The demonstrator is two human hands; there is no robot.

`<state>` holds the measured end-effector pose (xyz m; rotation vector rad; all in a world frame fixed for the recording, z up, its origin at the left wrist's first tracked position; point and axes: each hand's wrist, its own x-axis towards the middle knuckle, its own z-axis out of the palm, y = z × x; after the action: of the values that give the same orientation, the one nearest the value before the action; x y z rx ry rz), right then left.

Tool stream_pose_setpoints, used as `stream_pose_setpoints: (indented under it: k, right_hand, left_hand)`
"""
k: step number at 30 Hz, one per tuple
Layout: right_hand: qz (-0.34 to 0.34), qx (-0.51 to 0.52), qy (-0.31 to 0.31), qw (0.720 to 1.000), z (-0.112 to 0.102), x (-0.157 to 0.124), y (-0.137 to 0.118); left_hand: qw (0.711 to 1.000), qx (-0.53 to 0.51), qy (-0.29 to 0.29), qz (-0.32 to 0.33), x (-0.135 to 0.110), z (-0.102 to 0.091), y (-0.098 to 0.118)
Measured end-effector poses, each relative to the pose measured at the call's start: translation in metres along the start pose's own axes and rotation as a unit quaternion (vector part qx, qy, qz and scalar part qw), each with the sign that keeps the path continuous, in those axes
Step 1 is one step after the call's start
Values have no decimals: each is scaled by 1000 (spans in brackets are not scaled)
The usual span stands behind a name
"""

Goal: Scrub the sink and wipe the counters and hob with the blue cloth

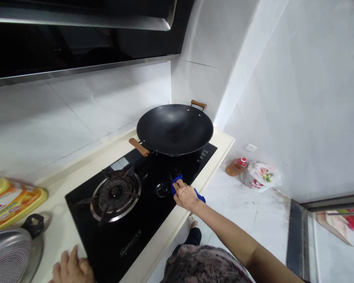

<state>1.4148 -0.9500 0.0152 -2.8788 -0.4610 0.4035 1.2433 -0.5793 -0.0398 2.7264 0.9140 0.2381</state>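
My right hand (pixel 186 195) is closed on a bunched blue cloth (pixel 200 196), pressing it against the black glass gas stove (pixel 150 220) near the front edge. Just beyond the cloth is a dark control knob (pixel 176 171); another round knob (pixel 162 190) sits to its left. At the lower left, my left hand (pixel 73 269) lies on the pale countertop (pixel 54 224) beside the stove's corner, its fingers stretched out and holding nothing. A large black wok (pixel 175 129) with wooden handles rests over the far burner. The near burner (pixel 115 192) is uncovered, with its pan supports showing.
On the left stand a metal pan or steamer (pixel 8 255) with a black handle and a yellow package (pixel 11 204). The range hood (pixel 82 39) hangs above. A bottle of amber liquid (pixel 236 168) and a white plastic bag (pixel 258 179) are on the floor by the wall.
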Motion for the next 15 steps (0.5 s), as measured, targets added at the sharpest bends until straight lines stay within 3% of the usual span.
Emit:
stream_pose_setpoints:
  k: [8, 15]
  right_hand:
    - [-14, -42, 6, 999, -11, 24, -8]
    - [-46, -23, 9, 999, -4, 10, 3]
  left_hand:
    - [1000, -7, -23, -13, -6, -13, 13]
    - [999, 1, -30, -16, -5, -11, 12]
